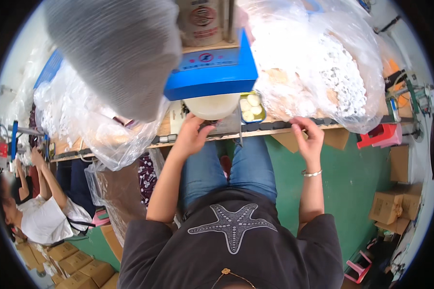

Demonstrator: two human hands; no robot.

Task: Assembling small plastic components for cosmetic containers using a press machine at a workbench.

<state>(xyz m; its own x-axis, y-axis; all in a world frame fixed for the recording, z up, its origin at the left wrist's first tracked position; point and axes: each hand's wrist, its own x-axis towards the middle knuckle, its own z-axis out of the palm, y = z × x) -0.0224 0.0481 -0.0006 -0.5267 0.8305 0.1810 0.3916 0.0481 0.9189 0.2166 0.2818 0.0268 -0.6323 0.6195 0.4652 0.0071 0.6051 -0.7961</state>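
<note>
A press-like machine with a blue housing (212, 82) stands on the workbench in front of me, a cream-white round part (212, 106) on its underside. My left hand (193, 137) reaches in below that round part, thumb and fingers curled toward each other. What they hold, if anything, is hidden there. At the bench edge to the right, my right hand (309, 136) has its thumb and forefinger brought together beside a clear plastic bag. Anything between those fingertips is too small to name. A tin (253, 107) with several pale round pieces sits just right of the machine.
Large clear bags of small white parts (342, 77) cover the bench on the right, another bag (125, 144) hangs over its edge on the left. A grey fabric-covered shape (120, 53) blocks the upper left. Another person (48, 212) works at the left. Cardboard boxes (395, 207) stand at right.
</note>
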